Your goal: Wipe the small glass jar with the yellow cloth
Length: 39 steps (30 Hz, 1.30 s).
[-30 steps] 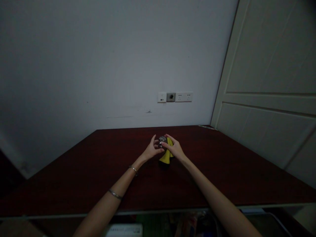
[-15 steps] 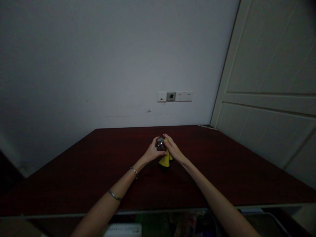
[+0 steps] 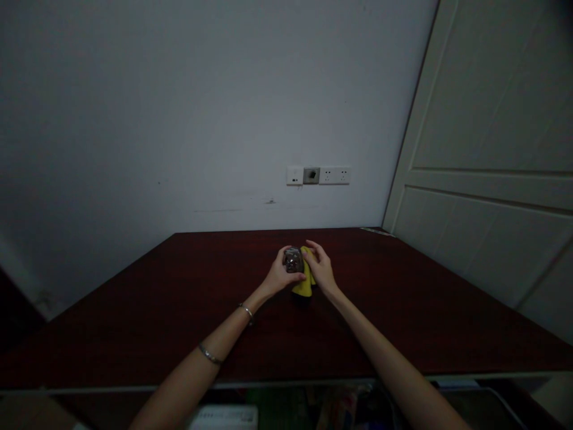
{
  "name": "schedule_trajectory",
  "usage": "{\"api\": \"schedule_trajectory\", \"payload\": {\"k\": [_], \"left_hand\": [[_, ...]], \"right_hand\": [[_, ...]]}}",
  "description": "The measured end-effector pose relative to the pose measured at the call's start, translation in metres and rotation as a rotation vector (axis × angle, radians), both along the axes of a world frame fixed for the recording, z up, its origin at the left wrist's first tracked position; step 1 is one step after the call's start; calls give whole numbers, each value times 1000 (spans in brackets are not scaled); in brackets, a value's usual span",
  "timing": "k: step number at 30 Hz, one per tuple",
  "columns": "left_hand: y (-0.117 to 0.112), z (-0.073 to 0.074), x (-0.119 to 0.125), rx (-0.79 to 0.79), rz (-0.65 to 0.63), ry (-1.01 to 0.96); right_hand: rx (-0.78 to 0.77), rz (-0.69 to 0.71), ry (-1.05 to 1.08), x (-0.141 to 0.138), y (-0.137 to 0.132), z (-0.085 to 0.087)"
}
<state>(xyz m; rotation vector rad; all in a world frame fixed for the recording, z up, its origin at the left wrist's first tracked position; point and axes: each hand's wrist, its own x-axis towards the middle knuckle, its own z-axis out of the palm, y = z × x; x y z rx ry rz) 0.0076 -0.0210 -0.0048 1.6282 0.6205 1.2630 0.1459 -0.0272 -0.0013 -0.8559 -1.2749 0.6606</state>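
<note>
A small, dark, see-through rounded object (image 3: 293, 260) with shiny highlights sits between my hands; its exact kind is too dim to tell. My left hand (image 3: 278, 275) is wrapped round its left side, thumb below and fingers above. My right hand (image 3: 321, 269) is closed on a yellow cloth (image 3: 303, 288) at the object's right side. The cloth hangs down below the fingers, its lower edge dark. Both hands are above the middle of the dark red table (image 3: 215, 286).
Behind the table rises a pale wall with a row of sockets (image 3: 317, 175). A cream panelled door (image 3: 483, 179) stands at the right. Below the table's front edge, an open space holds a white box (image 3: 224, 417) and several dim items.
My right hand has drawn slightly to the right with the yellow cloth, showing more of the dark object. My left hand keeps its hold, almost in place.
</note>
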Motion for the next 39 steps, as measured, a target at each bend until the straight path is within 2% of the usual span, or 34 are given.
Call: {"api": "schedule_trajectory", "payload": {"k": [3,6,9,16,21,26,31,34,36,39], "left_hand": [[0,0,0,18,6,2],[0,0,-1,20,8,-1],[0,0,-2,29,-2,-23],[2,2,-3,46,-3,-86],[3,3,-2,59,6,-72],[3,4,-3,42,4,-63],[2,2,-5,62,-25,26],[3,-3,-5,125,-28,125],[4,-6,-5,164,-7,179],[6,-9,-6,185,24,211]], "right_hand": [[-34,43,120,2,0,5],[-64,47,77,6,-4,11],[-52,119,35,8,-10,15],[-2,310,0,10,-11,11],[73,201,-74,13,-5,8],[64,135,-92,11,-2,5],[-9,55,22,9,-1,6],[17,-5,97,10,-2,10],[39,10,102,12,-5,13],[71,117,38,12,-10,19]]}}
